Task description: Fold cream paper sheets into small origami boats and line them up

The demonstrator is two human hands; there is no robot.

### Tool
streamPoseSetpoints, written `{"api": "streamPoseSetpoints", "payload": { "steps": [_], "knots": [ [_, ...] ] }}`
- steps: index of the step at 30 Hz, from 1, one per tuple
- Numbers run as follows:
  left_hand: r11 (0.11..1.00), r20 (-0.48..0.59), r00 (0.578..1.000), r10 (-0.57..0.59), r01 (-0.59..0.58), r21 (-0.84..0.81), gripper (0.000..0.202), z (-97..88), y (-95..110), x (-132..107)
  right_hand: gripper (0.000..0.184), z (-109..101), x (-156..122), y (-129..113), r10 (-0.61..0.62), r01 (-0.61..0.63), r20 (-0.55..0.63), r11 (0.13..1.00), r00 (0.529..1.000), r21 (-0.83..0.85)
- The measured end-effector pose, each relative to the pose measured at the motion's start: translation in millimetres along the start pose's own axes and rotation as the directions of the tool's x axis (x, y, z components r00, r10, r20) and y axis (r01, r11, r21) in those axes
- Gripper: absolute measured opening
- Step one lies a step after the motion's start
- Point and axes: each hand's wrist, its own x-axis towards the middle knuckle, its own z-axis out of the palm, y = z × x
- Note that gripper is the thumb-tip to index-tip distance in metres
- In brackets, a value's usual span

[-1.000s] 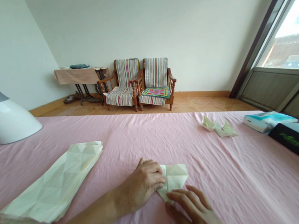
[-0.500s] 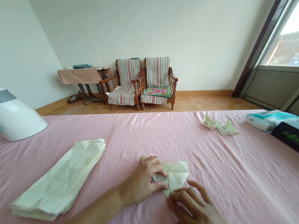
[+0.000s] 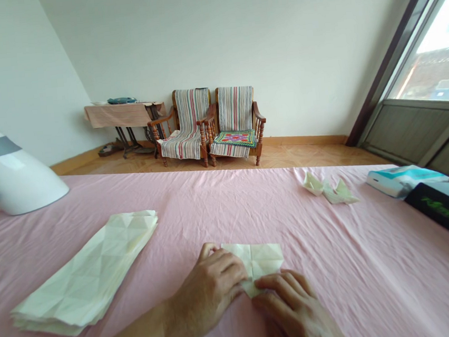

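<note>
A small pale-green folded paper [image 3: 262, 255] with crossing creases lies on the pink cloth in front of me. My left hand [image 3: 217, 280] grips its left edge, fingers curled and thumb partly hidden. At the lower right edge, my right hand [image 3: 290, 300] has its fingers bent and its fingertips on the paper near the bottom corner. The fingers cover parts of the left and lower edges. To the left lies a stack of creased pale-green paper sheets [image 3: 95, 271]. Two folded paper shapes [image 3: 336, 192] with pointed ends rest farther off to the right.
A pink cloth [image 3: 195, 198] covers the table. A white kettle-like jug [image 3: 27, 177] stands at the left edge. On the right are a blue-and-white tissue pack [image 3: 404, 177] and a black box [image 3: 443, 211]. Two wooden armchairs [image 3: 233, 120] stand beyond the table.
My left hand has shifted a little left and down, its fingers more curled over the paper's edge. The right fingertips have moved slightly up onto the lower part of the paper.
</note>
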Motion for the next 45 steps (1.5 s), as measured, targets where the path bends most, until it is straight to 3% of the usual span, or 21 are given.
{"api": "streamPoseSetpoints", "payload": {
  "steps": [8, 15, 21, 29, 45],
  "knots": [
    [0.999, -0.021, 0.999, 0.042, -0.043, -0.014, 0.023, -4.5, 1.0, -6.9, 0.032, -2.6, -0.4, 0.2, -0.009, 0.01, -0.006, 0.999, 1.0, 0.041],
    [0.998, -0.014, 0.998, 0.066, -0.066, 0.005, 0.02, -4.6, -3.1, -6.5, 0.036, -3.6, 1.0, -0.4, 0.028, -0.026, -0.015, 0.994, 1.0, 0.108],
    [0.994, 0.083, 0.993, 0.086, -0.091, 0.062, 0.023, -9.9, -1.8, -8.9, 0.037, -4.1, 0.7, -0.5, 0.044, -0.041, -0.018, 0.989, 0.999, 0.139],
    [0.984, 0.192, 0.973, 0.13, -0.15, 0.093, 0.046, -19.8, -2.0, -20.7, 0.035, -8.3, 1.6, 0.0, 0.07, -0.07, 0.007, 0.987, 0.998, 0.142],
    [0.98, 0.205, 0.966, 0.159, -0.179, 0.084, 0.048, -25.4, -0.1, -22.8, 0.032, -6.3, -1.1, 1.7, 0.069, -0.068, -0.001, 0.985, 0.998, 0.156]
  ]
}}
